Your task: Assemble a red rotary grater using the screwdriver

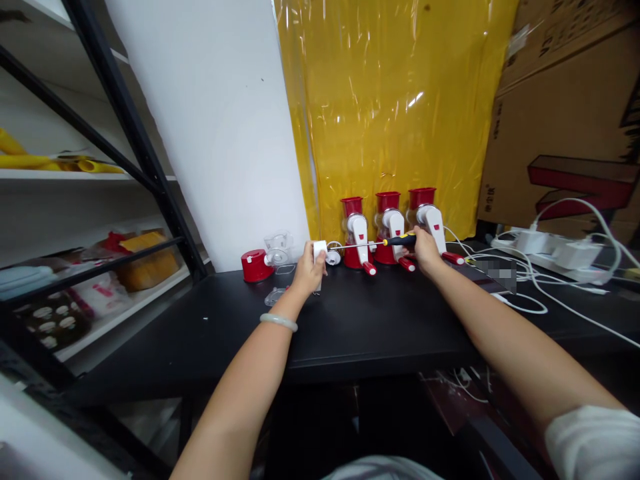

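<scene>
My left hand [306,272] is closed around a white plastic part [320,248], held upright just above the table. In my right hand [426,249] is a screwdriver [399,240] with a black and yellow handle. Its shaft runs level to the left, and the tip reaches the white part or stops just beside it; I cannot tell which. A round white piece [333,258] shows right of my left hand. Left of that hand are a red base [257,265], a clear plastic housing [279,252] and a flat clear piece [275,296].
Three red and white rotary graters [357,233] with cranks stand along the back of the black table [370,327]. White cables and a power strip [555,259] lie at the right, near a dark flat device [493,275]. Cardboard [565,120] rises behind; a shelf rack [145,150] stands left.
</scene>
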### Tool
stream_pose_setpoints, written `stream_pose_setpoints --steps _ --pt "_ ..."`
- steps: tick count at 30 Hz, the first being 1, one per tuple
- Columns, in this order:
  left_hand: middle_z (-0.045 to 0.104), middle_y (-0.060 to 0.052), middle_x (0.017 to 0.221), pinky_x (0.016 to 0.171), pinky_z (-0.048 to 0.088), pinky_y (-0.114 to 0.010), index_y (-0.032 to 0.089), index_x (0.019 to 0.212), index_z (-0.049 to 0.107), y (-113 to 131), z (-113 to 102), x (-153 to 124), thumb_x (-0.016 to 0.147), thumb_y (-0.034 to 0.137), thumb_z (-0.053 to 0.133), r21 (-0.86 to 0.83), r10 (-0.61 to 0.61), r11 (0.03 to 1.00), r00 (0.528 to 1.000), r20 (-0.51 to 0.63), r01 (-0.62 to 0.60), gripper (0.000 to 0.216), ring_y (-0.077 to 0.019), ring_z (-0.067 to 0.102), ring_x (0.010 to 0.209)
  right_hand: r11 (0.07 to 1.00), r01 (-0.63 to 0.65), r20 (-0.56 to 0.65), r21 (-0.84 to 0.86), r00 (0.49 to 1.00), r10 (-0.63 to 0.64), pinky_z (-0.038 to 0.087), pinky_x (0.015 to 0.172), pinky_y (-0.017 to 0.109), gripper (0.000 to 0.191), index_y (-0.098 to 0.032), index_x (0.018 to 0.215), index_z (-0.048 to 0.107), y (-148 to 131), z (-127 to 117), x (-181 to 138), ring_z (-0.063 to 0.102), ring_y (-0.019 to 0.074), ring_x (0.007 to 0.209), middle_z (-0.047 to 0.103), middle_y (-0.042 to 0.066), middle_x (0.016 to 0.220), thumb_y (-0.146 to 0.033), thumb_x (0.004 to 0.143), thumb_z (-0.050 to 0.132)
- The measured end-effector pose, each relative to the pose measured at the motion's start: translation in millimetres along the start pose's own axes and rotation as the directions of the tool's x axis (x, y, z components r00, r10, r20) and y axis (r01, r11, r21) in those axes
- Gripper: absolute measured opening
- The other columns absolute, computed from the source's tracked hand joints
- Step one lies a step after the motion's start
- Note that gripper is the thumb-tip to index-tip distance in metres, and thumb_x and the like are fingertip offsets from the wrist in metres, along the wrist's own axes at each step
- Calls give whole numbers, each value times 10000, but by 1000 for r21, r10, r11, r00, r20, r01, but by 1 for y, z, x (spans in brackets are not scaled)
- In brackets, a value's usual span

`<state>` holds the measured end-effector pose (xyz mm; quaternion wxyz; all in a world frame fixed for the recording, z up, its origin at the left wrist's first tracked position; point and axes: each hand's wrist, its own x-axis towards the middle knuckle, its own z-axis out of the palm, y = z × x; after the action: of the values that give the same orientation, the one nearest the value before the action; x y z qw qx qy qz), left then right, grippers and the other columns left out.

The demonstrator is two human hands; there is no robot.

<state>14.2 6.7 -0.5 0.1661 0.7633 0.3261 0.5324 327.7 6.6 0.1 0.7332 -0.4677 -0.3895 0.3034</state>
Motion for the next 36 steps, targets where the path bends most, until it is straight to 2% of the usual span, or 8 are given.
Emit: stream_pose_setpoints --steps 6,9,17,26,30,36 --pt "566 74 610 566 466 -254 223 1009 443 -1 1 0 966 527 414 8 -5 1000 1000 7 5 308 -126 590 501 990 -48 11 132 999 47 469 437 259 196 -198 795 608 0 2 -1 546 147 403 602 -3 529 -282 805 431" --pt "572 71 600 560 463 -255 221 1015 452 -2 1 0 963 521 420 7 -8 1000 1000 6 8 307 -130 590 500 984 -82 14 156 997 80 466 434 255 198 -192 800 613 -1 2 -1 533 137 394 608 2 543 -265 787 429" --pt "568 72 594 564 461 -256 224 1015 450 -1 1 0 960 544 419 5 -17 1000 1000 10 17 327 -131 586 497 988 -61 0 141 998 61 435 398 235 185 -192 808 618 -2 3 -2 507 117 378 602 -11 566 -271 769 456" --pt "562 71 609 533 452 -248 225 992 463 1 2 -1 957 534 432 -23 -15 1000 999 36 16 312 -121 571 476 978 196 -73 78 979 -190 418 395 222 166 -214 795 598 1 1 0 515 107 461 600 -13 693 -325 813 475" --pt "557 76 599 545 461 -255 227 1003 461 2 2 -1 963 537 431 -3 -21 1000 999 46 21 314 -124 572 476 967 245 -101 69 966 -237 407 401 219 168 -218 785 571 -3 2 -4 507 111 493 575 -10 693 -351 835 481" --pt "558 74 594 548 460 -257 228 983 453 3 2 -1 959 546 437 16 -27 1000 999 39 26 319 -128 576 478 962 263 -60 72 964 -259 412 421 221 172 -230 836 554 -8 2 -8 474 103 478 559 -20 694 -391 866 502"
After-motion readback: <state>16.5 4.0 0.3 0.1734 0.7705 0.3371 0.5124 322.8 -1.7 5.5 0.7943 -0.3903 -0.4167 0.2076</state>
